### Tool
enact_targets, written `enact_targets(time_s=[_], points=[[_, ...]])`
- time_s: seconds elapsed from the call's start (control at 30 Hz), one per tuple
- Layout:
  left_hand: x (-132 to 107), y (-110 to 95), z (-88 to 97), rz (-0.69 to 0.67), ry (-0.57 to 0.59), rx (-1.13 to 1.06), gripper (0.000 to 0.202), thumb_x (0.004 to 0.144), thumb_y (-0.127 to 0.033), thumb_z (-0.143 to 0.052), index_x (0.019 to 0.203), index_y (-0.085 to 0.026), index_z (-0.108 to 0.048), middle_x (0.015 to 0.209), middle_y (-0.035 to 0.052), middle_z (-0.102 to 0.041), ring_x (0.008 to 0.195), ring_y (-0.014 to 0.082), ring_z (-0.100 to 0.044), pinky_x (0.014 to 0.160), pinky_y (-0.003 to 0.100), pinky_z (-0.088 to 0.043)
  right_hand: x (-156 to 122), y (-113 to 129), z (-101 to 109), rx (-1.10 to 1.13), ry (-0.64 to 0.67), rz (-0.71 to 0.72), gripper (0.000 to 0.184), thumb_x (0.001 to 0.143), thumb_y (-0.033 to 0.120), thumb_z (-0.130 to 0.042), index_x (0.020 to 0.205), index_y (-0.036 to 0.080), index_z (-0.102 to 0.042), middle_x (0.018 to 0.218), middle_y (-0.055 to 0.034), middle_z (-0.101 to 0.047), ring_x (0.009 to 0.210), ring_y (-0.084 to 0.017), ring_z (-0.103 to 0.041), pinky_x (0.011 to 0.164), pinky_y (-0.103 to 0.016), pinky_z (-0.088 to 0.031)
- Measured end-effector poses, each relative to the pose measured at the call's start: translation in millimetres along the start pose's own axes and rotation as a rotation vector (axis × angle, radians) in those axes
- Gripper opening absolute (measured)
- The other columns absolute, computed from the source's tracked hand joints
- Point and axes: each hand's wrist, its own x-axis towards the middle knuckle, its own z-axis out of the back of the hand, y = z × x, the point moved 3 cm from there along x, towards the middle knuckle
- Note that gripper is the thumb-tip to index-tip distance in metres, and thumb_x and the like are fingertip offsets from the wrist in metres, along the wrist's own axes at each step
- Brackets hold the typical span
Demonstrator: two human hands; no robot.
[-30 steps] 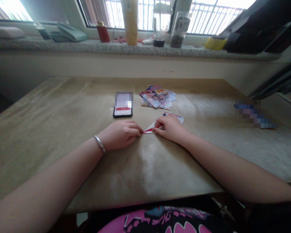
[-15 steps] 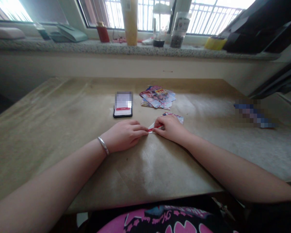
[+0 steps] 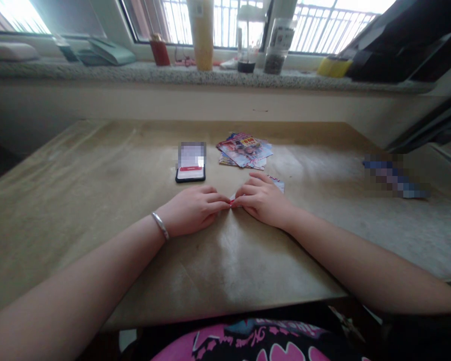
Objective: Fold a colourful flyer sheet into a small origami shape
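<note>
A small printed sheet of paper (image 3: 279,186), folded along its near side with a red strip showing, lies flat on the table, mostly covered by my right hand. My left hand (image 3: 193,209), a silver bangle at its wrist, has its fingertips closed on the paper's left corner. Across from it, my right hand (image 3: 265,203) presses thumb and fingers onto the fold, its fingertips nearly touching the left ones. Just beyond the hands lie a loose pile of printed paper sheets (image 3: 244,150) and a phone (image 3: 190,175) with a lit screen.
The table (image 3: 97,200) has its near edge close to my body. A blurred blue item (image 3: 394,176) lies at the far right. Behind, a stone windowsill (image 3: 116,74) holds a red bottle (image 3: 160,51), a tall yellow container (image 3: 203,40), clear containers and a yellow object (image 3: 334,66).
My right hand has slid slightly left along the fold toward my left fingertips, and its fingers have straightened over the paper. The left hand has stayed in place.
</note>
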Motion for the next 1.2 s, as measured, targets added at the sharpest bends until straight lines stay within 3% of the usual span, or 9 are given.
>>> enact_targets(time_s=[0.23,0.47,0.77,1.2], points=[[0.7,-0.3,-0.2,-0.001,0.005,-0.002,0.031,0.089,-0.014,-0.045,0.114,-0.019,-0.063,0.114,0.0037,-0.068,0.095,0.0191,-0.06,0.082,0.031,-0.051,1.9,1.6,4.1,-0.027,0.014,0.06,0.02,0.088,0.02,-0.053,0.092,0.027,-0.071,0.091,0.0015,-0.071,0.092,-0.019,-0.054,0.109,-0.045,-0.024],[0.8,0.3,-0.1,0.009,0.017,-0.001,0.031,0.089,-0.015,-0.045,0.114,-0.019,-0.063,0.114,0.0035,-0.068,0.096,0.0192,-0.059,0.082,0.032,-0.051,0.1,-1.8,12.0,-0.011,0.057,0.083,0.019,0.089,0.023,-0.052,0.087,0.024,-0.071,0.093,-0.0017,-0.072,0.09,-0.019,-0.055,0.095,-0.04,-0.036],[0.7,0.6,-0.8,0.011,0.038,0.0,0.031,0.09,-0.015,-0.043,0.114,-0.019,-0.062,0.116,0.0039,-0.067,0.096,0.0192,-0.058,0.084,0.032,-0.05,-7.6,-10.3,24.7,0.004,0.142,0.082,0.018,0.086,0.021,-0.054,0.082,0.025,-0.071,0.099,0.0,-0.072,0.092,-0.019,-0.056,0.089,-0.038,-0.038],[-2.2,5.0,-3.0,-0.012,0.019,0.009,0.03,0.093,-0.018,-0.043,0.116,-0.021,-0.062,0.111,0.0054,-0.067,0.097,0.0183,-0.058,0.083,0.03,-0.049,-10.7,-16.5,10.0,0.269,0.051,0.102,0.017,0.082,0.011,-0.052,0.08,0.02,-0.067,0.093,-0.0066,-0.07,0.086,-0.017,-0.062,0.081,-0.033,-0.048]])
